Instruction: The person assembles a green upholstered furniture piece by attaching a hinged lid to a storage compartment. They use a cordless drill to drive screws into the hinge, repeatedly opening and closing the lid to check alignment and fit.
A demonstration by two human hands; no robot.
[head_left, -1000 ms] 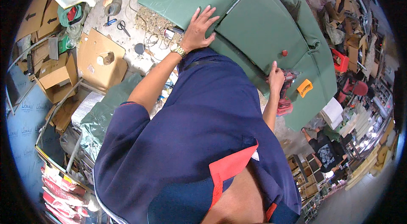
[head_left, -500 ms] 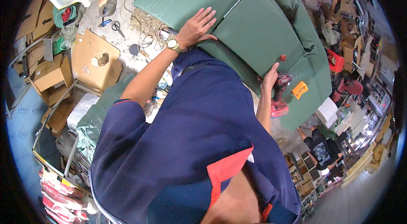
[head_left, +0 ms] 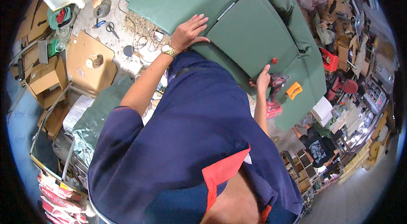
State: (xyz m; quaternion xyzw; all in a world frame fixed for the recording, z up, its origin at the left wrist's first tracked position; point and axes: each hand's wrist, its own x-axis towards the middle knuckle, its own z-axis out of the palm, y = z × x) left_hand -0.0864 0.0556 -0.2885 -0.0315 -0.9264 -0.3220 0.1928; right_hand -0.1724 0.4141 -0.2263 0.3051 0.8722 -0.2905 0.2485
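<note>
Even, bright, diffuse light is filling the frame; no hard shadows are showing. The green upholstered panel (head_left: 237,16) is reading evenly lit, with only soft shading along its folds. The floor at far right is blowing out toward white. Heavy fisheye distortion is bending straight edges near the rim, and a black vignette is ringing the frame. The centre is staying sharp; clutter at the left and right edges is smearing and compressing. The near navy shirt (head_left: 190,139) is looking slightly soft.
</note>
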